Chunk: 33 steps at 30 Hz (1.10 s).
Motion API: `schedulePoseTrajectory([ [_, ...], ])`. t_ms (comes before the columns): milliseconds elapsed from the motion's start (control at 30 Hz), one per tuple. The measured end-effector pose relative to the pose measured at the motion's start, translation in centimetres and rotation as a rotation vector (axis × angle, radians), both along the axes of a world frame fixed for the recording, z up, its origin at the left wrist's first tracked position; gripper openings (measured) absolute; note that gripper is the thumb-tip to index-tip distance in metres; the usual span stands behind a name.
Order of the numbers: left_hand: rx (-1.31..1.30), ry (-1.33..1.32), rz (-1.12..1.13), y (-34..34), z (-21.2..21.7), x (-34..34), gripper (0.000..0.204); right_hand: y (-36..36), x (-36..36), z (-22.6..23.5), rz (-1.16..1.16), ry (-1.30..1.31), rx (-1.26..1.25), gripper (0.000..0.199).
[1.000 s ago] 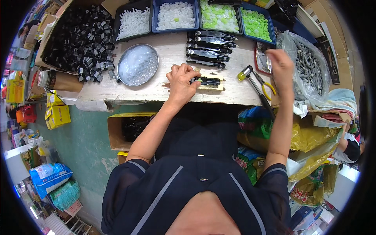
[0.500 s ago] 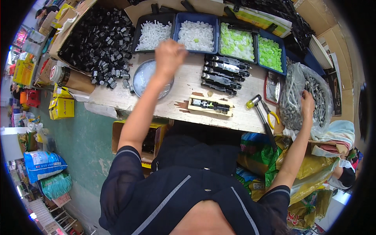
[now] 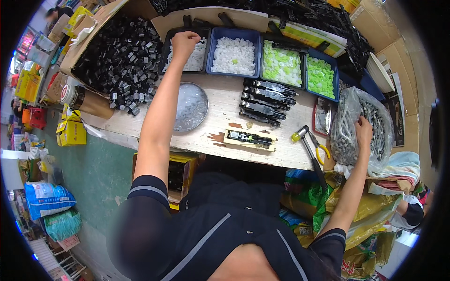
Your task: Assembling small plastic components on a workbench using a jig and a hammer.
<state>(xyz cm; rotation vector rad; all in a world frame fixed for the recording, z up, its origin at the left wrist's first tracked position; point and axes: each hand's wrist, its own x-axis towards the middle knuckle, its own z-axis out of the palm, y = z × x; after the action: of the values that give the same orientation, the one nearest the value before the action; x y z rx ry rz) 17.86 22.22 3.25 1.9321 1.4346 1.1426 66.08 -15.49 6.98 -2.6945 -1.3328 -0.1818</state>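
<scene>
My left hand (image 3: 184, 44) is over the black tray (image 3: 209, 49) of small white plastic pegs (image 3: 194, 59), fingers bent together in a pinch; whatever lies between them is too small to make out. At the far right, my right hand (image 3: 363, 132) reaches into a clear plastic bag (image 3: 341, 122) full of grey metal parts (image 3: 378, 125). Its fingers are curled down among the parts, and their tips are partly hidden. Nearer to me, a cream-coloured holder (image 3: 233, 141) on the bench carries a black mechanical assembly (image 3: 251, 138) with a bit of green.
Blue and black trays (image 3: 257, 63) of white and green caps line the back. Several black assemblies (image 3: 265, 103) lie stacked before them. A round metal dish (image 3: 191, 114), a hammer (image 3: 307, 140), yellow-handled pliers (image 3: 322, 152) and a box of black parts (image 3: 124, 56) are around.
My left hand has moved up and left, from the front edge of the trays to over the white pegs. My right hand stays at the bag. The whole view has shifted slightly.
</scene>
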Motion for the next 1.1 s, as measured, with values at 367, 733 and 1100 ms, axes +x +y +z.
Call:
schedulePoseTrajectory([
  [367, -0.161, -0.304, -0.187, -16.2, 1.5, -7.5, 0.007, -1.6, 2.4, -2.1, -0.009, 0.127, 0.125, 0.024],
  [733, 0.285, 0.303, -0.112, -21.6, -2.3, -9.7, 0.011, -1.8, 0.3, 1.0, 0.025, 0.545, 0.773, 0.022],
  [1100, 0.314, 0.366, -0.056, -20.2, -4.1, -7.4, 0.011, 0.5, -12.6, 1.6, 0.319, 0.763, 0.711, 0.019],
])
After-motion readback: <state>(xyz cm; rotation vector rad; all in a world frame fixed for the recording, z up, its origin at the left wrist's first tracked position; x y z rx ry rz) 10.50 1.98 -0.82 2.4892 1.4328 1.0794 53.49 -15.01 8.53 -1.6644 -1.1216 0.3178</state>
